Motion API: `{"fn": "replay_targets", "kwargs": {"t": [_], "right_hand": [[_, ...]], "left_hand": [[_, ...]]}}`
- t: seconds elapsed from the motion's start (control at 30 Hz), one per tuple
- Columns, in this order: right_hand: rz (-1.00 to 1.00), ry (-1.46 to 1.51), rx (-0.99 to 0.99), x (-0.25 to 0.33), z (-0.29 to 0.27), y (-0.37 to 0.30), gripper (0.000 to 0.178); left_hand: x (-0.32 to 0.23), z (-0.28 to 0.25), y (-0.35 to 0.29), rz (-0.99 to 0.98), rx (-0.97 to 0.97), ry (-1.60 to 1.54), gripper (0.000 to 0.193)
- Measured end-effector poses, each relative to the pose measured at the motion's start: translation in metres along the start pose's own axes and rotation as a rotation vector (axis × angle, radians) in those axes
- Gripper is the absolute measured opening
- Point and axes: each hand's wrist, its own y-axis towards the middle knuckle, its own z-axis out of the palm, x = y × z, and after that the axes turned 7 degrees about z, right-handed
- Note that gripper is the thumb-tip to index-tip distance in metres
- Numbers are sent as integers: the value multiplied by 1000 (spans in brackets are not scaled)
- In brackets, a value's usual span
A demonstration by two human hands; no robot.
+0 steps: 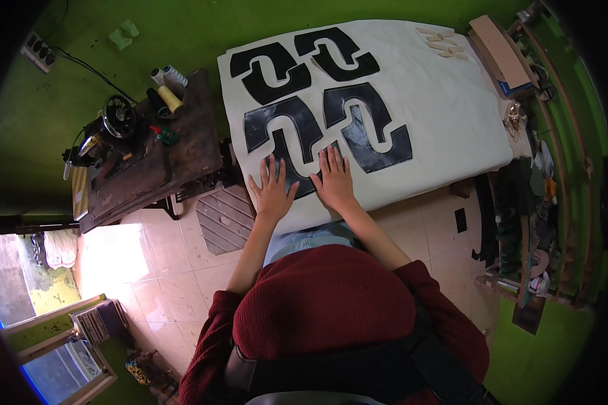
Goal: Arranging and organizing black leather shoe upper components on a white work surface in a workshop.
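Observation:
Several flat black curved pieces, like leather shoe-upper cutouts, lie in interlocked pairs on a white-covered table (446, 101). My left hand (273, 194) rests with fingers spread on the near edge of the closest black piece (292, 177). On that same piece's right end lies my right hand (334, 181), its fingers stretched forward. Its partner piece (297, 121) sits just beyond. To the right is another pair, including a shiny black piece (368, 145). Farther back are a far left piece (277, 86) and a far right piece (327, 42). Neither hand grips anything.
A sewing machine (118, 118) stands on a dark wooden table (148, 162) at left, with thread cones (171, 100) and a red-capped green bottle (164, 135). Small beige pieces (446, 44) lie at the table's far right. A cluttered rack (540, 169) and cardboard box (500, 50) flank the right side.

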Motion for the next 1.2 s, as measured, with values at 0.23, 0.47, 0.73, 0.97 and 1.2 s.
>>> {"fn": "replay_targets", "kwargs": {"t": [0.23, 0.47, 0.73, 0.97, 1.2], "right_hand": [[46, -1, 45, 0, -1, 2, 67], [44, -73, 241, -5, -14, 20, 62], [83, -13, 104, -3, 0, 4, 62], [99, 30, 126, -4, -4, 4, 62], [27, 219, -113, 10, -25, -16, 46]], "left_hand": [[0, 4, 2, 16, 30, 33, 69], [-5, 4, 4, 16, 37, 53, 70], [-10, 10, 1, 20, 56, -51, 72], [-11, 7, 3, 28, 101, -100, 71], [-8, 9, -3, 43, 4, -80, 63]]}}
